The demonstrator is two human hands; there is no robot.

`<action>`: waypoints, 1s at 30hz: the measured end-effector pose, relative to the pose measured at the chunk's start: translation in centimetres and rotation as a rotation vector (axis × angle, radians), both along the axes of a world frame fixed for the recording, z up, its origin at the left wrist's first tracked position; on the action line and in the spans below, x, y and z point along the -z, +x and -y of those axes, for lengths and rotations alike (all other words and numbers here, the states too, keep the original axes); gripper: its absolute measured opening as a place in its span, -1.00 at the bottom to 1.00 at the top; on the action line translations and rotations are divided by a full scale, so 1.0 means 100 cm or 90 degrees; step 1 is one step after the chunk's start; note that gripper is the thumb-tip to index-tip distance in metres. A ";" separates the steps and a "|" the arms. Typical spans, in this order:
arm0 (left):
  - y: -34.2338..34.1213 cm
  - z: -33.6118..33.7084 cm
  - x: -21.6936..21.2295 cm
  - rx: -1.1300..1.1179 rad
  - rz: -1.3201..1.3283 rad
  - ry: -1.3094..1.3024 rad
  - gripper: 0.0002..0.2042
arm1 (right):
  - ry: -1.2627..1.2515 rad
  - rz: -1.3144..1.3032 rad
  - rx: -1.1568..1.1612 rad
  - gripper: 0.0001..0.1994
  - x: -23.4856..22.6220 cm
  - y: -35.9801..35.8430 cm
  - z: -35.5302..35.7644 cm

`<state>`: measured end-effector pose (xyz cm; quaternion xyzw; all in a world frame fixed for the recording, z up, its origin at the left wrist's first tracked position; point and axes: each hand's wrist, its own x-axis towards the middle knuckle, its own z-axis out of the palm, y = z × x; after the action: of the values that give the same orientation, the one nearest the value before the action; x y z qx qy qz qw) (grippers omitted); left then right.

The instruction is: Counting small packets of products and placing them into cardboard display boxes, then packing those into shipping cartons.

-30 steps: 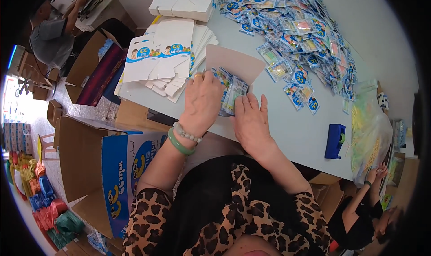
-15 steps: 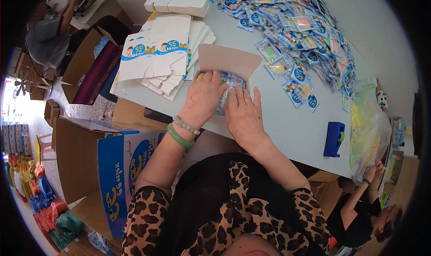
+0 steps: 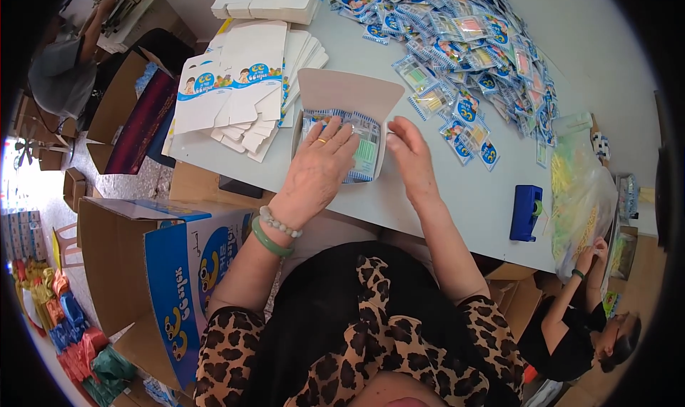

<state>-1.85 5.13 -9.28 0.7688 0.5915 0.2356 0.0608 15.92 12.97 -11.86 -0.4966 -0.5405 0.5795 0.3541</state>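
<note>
A small white carton stands on the table with its lid flap raised at the back. Several clear-and-blue sachets fill it, one with green sticks showing through. My left hand lies flat over the sachets, fingers stretched and slightly apart. Beside the carton's right wall is my right hand, loosely bent, with thumb and fingers apart and the fingertips close to the wall; whether they touch it is unclear.
Flattened printed cartons lie stacked at the left. A large heap of sachets covers the back right. A blue tape dispenser and a clear bag sit at the right. A big cardboard box stands lower left. Co-workers sit nearby.
My right hand has lifted off the sachets and moved right, past the carton's side wall. My left hand has shifted slightly left and down, leaving more of the sachets visible.
</note>
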 end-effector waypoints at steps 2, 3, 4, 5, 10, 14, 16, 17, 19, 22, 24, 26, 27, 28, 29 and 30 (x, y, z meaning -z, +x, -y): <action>0.000 0.001 0.003 -0.009 0.007 0.005 -0.66 | -0.040 -0.107 -0.090 -0.54 -0.002 -0.011 0.001; 0.002 0.000 0.003 -0.011 0.015 0.028 -0.68 | -0.042 -0.107 -0.090 -0.54 0.000 -0.015 0.001; 0.005 -0.001 0.004 -0.012 0.023 0.052 -0.70 | -0.047 -0.076 -0.091 -0.53 0.004 -0.019 0.001; 0.007 -0.001 0.006 -0.013 0.024 0.051 -0.70 | -0.051 -0.046 -0.091 -0.51 0.010 -0.023 0.003; 0.010 0.000 0.013 -0.048 0.054 0.046 -0.72 | -0.051 -0.069 0.005 -0.53 0.009 -0.041 0.012; 0.007 0.003 0.010 -0.059 0.062 0.051 -0.71 | -0.068 -0.090 0.026 -0.59 0.008 -0.045 0.015; 0.003 0.001 0.009 -0.026 0.199 0.066 -0.75 | -0.022 -0.047 0.023 -0.60 0.014 -0.046 0.013; -0.001 0.005 0.009 -0.030 0.197 0.068 -0.75 | -0.014 -0.072 0.016 -0.59 0.016 -0.044 0.013; -0.013 0.020 0.008 -0.230 0.426 0.175 -0.79 | -0.008 -0.099 0.010 -0.59 0.020 -0.043 0.012; -0.039 0.017 0.024 -0.452 0.784 0.085 -0.77 | 0.020 -0.059 0.011 -0.59 0.023 -0.044 0.011; -0.046 0.006 0.037 -0.440 0.916 -0.042 -0.75 | 0.021 -0.082 0.047 -0.53 0.020 -0.045 0.012; -0.043 -0.004 0.049 -0.349 1.065 -0.197 -0.67 | 0.007 -0.075 0.035 -0.53 0.018 -0.045 0.013; -0.039 -0.007 0.051 -0.347 1.066 -0.194 -0.67 | -0.006 -0.063 0.033 -0.53 0.016 -0.044 0.012; -0.034 -0.008 0.053 -0.324 1.028 -0.172 -0.65 | -0.003 -0.063 0.033 -0.53 0.018 -0.043 0.012; -0.032 -0.008 0.055 -0.303 0.989 -0.150 -0.63 | 0.006 -0.058 0.031 -0.52 0.023 -0.042 0.012; -0.035 -0.006 0.053 -0.214 0.988 -0.155 -0.60 | 0.014 -0.052 0.029 -0.51 0.021 -0.044 0.013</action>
<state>-5.38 5.76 -14.62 0.2744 0.5096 0.6427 0.5019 11.57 11.70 -13.96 -0.4807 -0.5206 0.5853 0.3941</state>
